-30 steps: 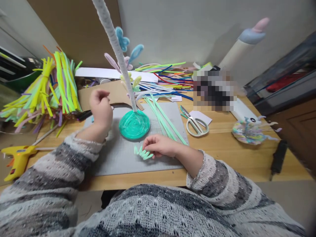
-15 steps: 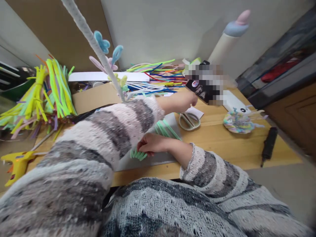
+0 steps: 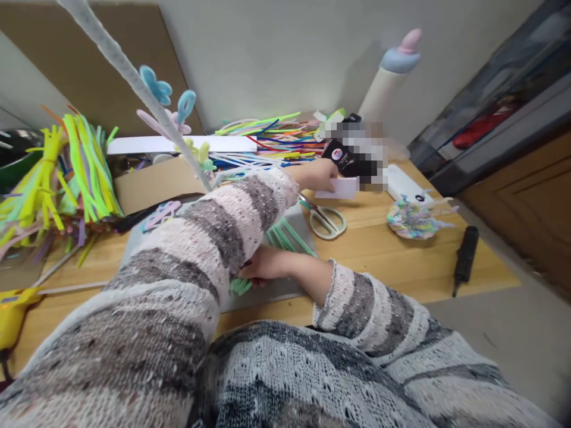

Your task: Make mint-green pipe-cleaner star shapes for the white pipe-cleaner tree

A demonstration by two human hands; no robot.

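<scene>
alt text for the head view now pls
A person's left hand holds a white card beyond the scissors, its striped sleeve stretched across the table; the right hand pinches a bent green pipe cleaner. Bundled pipe cleaners lie at left.

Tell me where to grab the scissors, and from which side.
Probably best to take the scissors by the handle loops, coming in from the near right: they lie flat, loops toward the person, with the blades pointing away and leftward, close to the left sleeve.
</scene>
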